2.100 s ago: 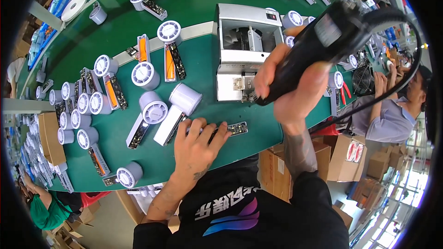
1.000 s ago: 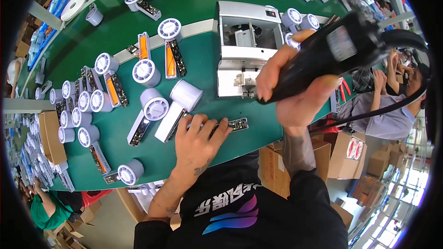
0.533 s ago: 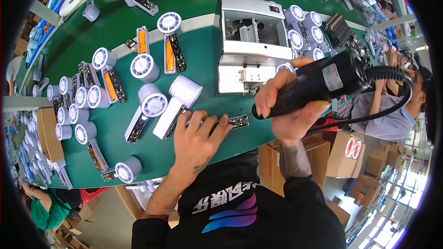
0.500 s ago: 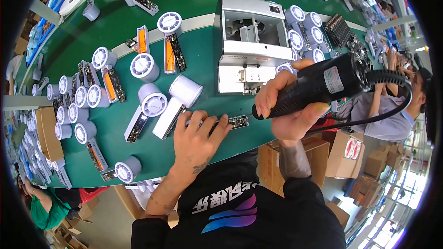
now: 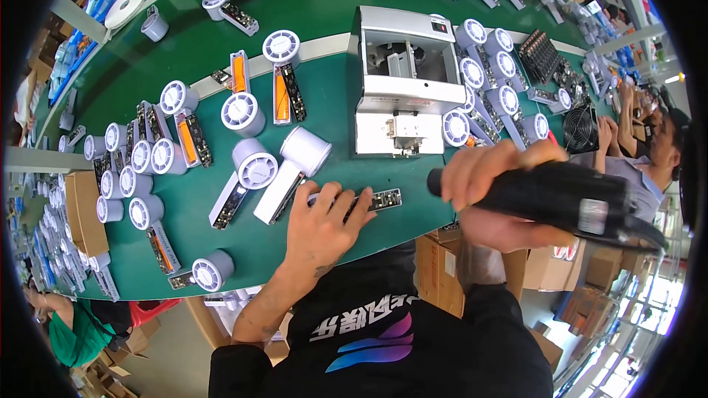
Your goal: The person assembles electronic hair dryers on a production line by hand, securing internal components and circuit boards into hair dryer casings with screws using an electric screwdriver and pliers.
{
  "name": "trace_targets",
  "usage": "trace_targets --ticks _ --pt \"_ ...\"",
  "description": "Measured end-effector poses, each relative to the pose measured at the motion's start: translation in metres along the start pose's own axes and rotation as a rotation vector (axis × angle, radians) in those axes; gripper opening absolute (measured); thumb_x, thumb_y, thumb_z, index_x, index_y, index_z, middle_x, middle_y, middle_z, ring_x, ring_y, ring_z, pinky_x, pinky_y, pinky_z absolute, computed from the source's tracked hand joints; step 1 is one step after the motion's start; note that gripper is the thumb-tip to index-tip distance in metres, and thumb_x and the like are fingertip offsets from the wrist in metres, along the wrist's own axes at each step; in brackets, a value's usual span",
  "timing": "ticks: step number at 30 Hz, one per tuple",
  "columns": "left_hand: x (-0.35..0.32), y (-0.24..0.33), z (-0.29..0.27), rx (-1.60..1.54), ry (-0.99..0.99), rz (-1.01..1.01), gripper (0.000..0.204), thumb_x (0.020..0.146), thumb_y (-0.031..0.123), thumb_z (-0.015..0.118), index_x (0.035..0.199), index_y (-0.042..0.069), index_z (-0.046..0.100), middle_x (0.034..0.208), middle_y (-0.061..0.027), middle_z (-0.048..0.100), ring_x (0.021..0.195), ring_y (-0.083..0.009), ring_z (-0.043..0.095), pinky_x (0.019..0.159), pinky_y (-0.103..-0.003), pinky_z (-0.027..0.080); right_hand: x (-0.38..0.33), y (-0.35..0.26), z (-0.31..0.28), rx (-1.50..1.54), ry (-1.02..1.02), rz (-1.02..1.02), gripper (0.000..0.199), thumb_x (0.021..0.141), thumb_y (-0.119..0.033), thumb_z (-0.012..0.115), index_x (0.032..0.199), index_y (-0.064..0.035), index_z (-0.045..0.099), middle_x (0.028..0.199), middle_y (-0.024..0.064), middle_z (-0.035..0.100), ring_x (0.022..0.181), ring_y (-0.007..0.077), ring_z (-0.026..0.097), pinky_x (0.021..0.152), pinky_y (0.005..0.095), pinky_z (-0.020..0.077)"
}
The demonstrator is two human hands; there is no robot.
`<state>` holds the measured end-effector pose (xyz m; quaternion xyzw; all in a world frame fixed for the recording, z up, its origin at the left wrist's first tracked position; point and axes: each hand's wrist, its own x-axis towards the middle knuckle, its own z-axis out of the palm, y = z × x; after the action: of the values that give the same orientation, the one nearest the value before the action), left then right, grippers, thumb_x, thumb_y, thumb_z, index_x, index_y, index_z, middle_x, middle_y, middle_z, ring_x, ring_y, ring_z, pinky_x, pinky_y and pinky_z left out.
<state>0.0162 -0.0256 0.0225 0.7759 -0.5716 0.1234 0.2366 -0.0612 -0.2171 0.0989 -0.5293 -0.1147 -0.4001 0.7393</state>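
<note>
My left hand (image 5: 321, 225) rests on the green mat with its fingers curled over a narrow circuit board (image 5: 386, 200), holding it down; the board's right end sticks out past the fingertips. Right of it, my right hand (image 5: 490, 195) is wrapped round a thick black electric screwdriver (image 5: 553, 199). Its nose points left toward the board and stays apart from it. The tool's rear end and cord are smeared by motion. Just beyond my left fingers lies a white handheld fan (image 5: 307, 150), its handle slanting toward me with a board along its side.
A silver screw feeder (image 5: 405, 81) stands ahead, with several fans (image 5: 472, 74) to its right. More fans with opened handles, orange-lined or showing boards, fill the left side. A small cardboard box (image 5: 86, 214) stands at far left. A co-worker (image 5: 641, 162) sits at right.
My right hand and the screwdriver have moved right and slightly down, away from the board, and the cord has swung down. My left hand stays on the board. The view has shifted slightly.
</note>
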Motion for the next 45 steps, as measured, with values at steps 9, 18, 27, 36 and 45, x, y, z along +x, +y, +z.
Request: trace_targets --ticks 9,18,27,36,45 --pt "0.003 0.001 -0.005 0.012 -0.026 -0.026 0.034 0.079 0.027 0.076 0.107 0.008 0.073 0.088 -0.0030 0.060 0.093 -0.0212 0.056 0.082 -0.044 0.046 0.048 0.016 0.017 -0.570 0.166 0.104 0.094 0.081 -0.088 0.041 0.129 -0.0069 0.036 0.063 0.0056 0.047 0.045 0.0168 0.047 0.044 0.0324 0.0423" --pt "0.002 0.002 -0.004 0.005 0.014 -0.042 0.036 0.074 0.026 0.079 0.105 0.009 0.073 0.089 -0.0021 0.062 0.091 -0.0210 0.056 0.080 -0.042 0.045 0.024 -0.003 0.022 -0.136 0.289 0.079 0.091 0.086 -0.085 0.031 0.136 -0.0091 0.035 0.062 0.0063 0.046 0.041 0.0149 0.044 0.041 0.0306 0.0424" --pt "0.001 0.001 -0.001 0.018 0.011 -0.035 0.034 0.077 0.026 0.077 0.105 0.008 0.073 0.090 -0.0041 0.060 0.094 -0.0217 0.055 0.082 -0.043 0.046 -0.010 0.006 0.003 -0.142 0.244 0.247 0.089 0.085 -0.085 0.034 0.134 -0.0115 0.034 0.064 0.0062 0.046 0.042 0.0149 0.044 0.042 0.0306 0.0413" --pt "0.001 0.001 0.000 0.009 0.008 -0.040 0.035 0.077 0.027 0.077 0.106 0.008 0.072 0.090 -0.0035 0.059 0.094 -0.0216 0.055 0.082 -0.043 0.046 -0.019 0.010 -0.001 -0.092 0.220 0.219 0.087 0.085 -0.085 0.035 0.134 -0.0124 0.033 0.065 0.0064 0.046 0.043 0.0158 0.043 0.044 0.0312 0.0414" --pt "0.000 0.000 0.000 0.012 0.001 -0.045 0.034 0.077 0.027 0.077 0.106 0.008 0.072 0.089 -0.0030 0.059 0.093 -0.0215 0.055 0.082 -0.042 0.046 -0.021 0.011 -0.001 -0.085 0.181 0.181 0.086 0.086 -0.084 0.036 0.133 -0.0112 0.032 0.066 0.0071 0.047 0.044 0.0174 0.046 0.042 0.0323 0.0423"
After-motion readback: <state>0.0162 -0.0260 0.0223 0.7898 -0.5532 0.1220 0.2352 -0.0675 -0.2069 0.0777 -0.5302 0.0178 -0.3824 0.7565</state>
